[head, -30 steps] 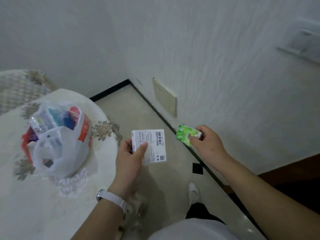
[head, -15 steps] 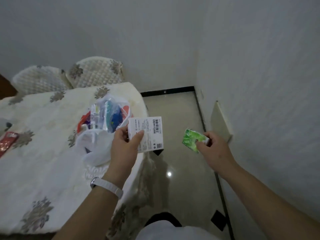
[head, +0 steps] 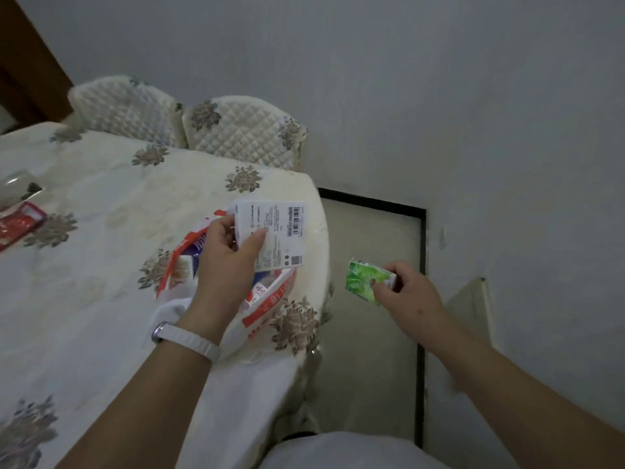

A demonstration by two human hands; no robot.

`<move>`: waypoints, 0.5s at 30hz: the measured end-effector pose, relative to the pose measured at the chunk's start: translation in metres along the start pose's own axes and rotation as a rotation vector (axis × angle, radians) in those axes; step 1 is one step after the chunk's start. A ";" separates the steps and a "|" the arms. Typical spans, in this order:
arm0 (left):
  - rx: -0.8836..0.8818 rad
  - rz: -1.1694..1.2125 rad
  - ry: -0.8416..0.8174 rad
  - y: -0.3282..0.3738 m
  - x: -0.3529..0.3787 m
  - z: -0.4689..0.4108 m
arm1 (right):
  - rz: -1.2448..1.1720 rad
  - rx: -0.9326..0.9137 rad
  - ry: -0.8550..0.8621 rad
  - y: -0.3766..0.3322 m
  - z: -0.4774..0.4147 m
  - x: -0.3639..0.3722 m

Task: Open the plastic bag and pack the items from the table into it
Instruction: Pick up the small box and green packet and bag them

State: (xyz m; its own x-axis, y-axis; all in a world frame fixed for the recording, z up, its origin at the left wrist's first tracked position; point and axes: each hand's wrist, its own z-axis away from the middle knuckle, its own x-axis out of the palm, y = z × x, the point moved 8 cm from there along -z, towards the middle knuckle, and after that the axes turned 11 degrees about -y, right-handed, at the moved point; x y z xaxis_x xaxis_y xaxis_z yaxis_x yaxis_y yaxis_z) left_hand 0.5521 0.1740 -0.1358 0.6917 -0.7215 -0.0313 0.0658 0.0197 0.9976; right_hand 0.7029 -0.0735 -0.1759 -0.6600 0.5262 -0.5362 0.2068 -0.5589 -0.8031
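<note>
White box [head: 280,231] now over plastic bag [head: 267,299], barcode [head: 293,221] showing, green packet [head: 363,280] nearby

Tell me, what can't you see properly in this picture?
All in the head view:
Inside of the plastic bag: mostly hidden by the left hand and the white box it holds.
White box print: too small to read.
Green packet: partly covered by fingers of the right hand.
Red packet: cut off by the left edge.

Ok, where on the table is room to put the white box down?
Bare cloth lies between the red packet and the plastic bag, and more nearer you, left of your left hand. The right edge is crowded: the bag sits there under the white box.
</note>
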 end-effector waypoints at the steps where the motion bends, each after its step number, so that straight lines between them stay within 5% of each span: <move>1: 0.002 -0.007 0.011 -0.001 -0.006 -0.014 | 0.005 -0.010 -0.008 -0.005 -0.014 0.001; 15: -0.282 -0.029 0.344 -0.080 -0.055 -0.045 | 0.186 -0.265 -0.478 -0.059 -0.180 0.105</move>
State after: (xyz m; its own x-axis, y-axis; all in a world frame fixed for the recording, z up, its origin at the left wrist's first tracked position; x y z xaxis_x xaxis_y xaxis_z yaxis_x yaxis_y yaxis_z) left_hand 0.5411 0.2437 -0.2171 0.8825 -0.4533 -0.1254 0.2494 0.2250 0.9419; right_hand 0.7511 0.1299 -0.2318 -0.8356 0.0521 -0.5469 0.4836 -0.4025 -0.7773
